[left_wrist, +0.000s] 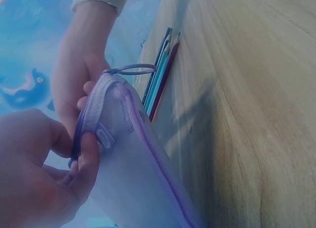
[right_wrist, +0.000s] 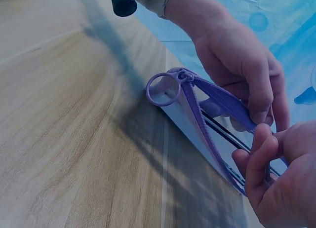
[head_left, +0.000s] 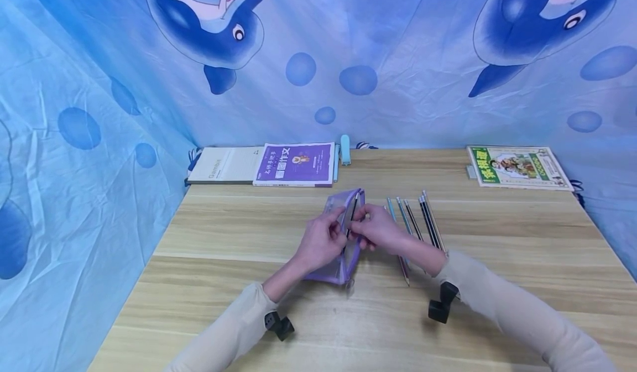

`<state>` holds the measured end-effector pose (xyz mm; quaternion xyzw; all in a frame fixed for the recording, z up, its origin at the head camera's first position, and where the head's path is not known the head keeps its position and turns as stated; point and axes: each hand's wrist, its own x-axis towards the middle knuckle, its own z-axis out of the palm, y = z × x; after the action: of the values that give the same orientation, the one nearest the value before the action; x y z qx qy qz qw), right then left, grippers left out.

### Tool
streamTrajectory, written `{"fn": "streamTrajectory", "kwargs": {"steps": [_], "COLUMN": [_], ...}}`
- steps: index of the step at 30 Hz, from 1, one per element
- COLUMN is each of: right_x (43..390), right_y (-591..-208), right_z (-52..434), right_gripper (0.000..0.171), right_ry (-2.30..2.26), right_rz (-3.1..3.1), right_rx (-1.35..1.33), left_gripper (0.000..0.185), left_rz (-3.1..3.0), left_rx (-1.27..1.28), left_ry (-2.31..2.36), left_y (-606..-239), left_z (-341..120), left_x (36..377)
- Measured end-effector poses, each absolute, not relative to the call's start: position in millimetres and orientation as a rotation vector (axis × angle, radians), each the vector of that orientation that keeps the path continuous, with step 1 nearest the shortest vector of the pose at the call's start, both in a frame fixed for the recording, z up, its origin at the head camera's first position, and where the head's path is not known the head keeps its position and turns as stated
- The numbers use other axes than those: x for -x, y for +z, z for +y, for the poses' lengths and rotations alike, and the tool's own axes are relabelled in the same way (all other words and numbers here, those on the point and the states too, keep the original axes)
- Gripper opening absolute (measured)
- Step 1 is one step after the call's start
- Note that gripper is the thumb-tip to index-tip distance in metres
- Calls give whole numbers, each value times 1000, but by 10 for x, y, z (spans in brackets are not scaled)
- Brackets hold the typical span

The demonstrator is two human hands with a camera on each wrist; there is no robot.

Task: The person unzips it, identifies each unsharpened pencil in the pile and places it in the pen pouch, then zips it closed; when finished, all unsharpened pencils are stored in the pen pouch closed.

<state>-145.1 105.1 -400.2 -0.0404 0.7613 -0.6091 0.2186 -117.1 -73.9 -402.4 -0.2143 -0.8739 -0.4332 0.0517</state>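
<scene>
A purple-edged, see-through zippered pencil case [head_left: 323, 275] stands unzipped on the table, its mouth facing right. My left hand [head_left: 320, 242] pinches the rim of the mouth between thumb and fingers; in the left wrist view a small label [left_wrist: 104, 136] shows beside those fingers. At the opening, my right hand [head_left: 380, 228] has curled fingers round a dark pencil [right_wrist: 224, 131] lying in the case, close to the left fingertips. Part of the pencil is hidden by the fingers. A round zipper pull [right_wrist: 163, 90] hangs at the near end.
Several loose pencils [head_left: 430, 223] lie right of the case, partly under the right forearm. Along the back are a pale notebook [head_left: 224, 164], a purple book [head_left: 296, 164], a light-blue stapler-like item [head_left: 345, 150] and a green-and-white book [head_left: 520, 166]. A blue dolphin-print curtain surrounds the table.
</scene>
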Motion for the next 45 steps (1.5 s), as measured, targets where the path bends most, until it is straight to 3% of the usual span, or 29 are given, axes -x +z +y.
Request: {"fn": "streamTrajectory", "kwargs": {"steps": [12, 29, 45], "right_x": [1481, 1625, 1630], "right_y": [-3964, -3841, -3896], "right_z": [1220, 2292, 2401], "right_gripper": [21, 25, 18], "right_ry": [-1655, -1171, -1033], "right_rz": [2126, 2499, 2524], "right_rx": [121, 158, 182], "left_gripper": [58, 58, 58], "left_rz": [-2634, -2640, -2637], "left_rx": [660, 661, 660], "left_ry": [-1252, -1272, -1300], "left_y": [-4046, -4033, -4028], "left_z": [-741, -747, -754], "left_x": [1167, 1178, 1164]}}
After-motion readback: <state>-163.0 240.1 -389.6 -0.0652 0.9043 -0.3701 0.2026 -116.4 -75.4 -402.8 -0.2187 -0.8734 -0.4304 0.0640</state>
